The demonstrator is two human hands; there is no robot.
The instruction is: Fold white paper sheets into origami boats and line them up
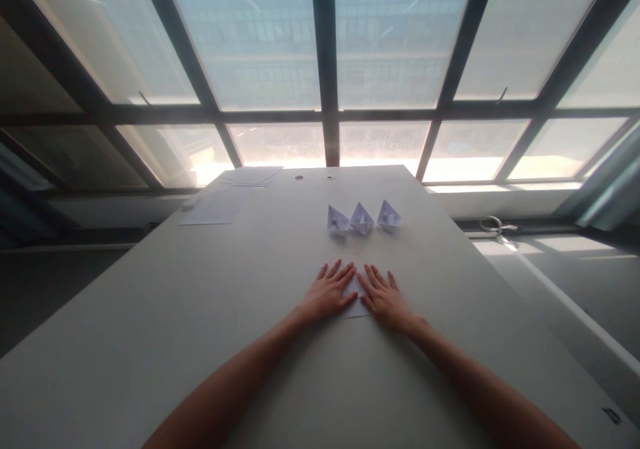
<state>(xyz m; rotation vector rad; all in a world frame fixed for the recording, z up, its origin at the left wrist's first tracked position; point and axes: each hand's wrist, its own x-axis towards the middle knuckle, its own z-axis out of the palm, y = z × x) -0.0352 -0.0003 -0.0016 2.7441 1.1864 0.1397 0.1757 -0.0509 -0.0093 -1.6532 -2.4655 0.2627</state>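
A small folded piece of white paper (356,309) lies flat on the table in front of me, partly covered by both hands. My left hand (329,290) presses on its left side, palm down with fingers spread. On the right side rests my right hand (385,297), also flat with its fingers apart. The two hands nearly meet over the paper's upper part. Just beyond them stand three folded paper boats, a left one (337,222), a middle one (361,220) and a right one (389,216).
Flat white sheets (210,210) lie at the table's far left, with more paper (253,176) behind them. Two round holes (299,177) show near the far edge of the white table (200,302). Large framed windows (270,42) stand behind it.
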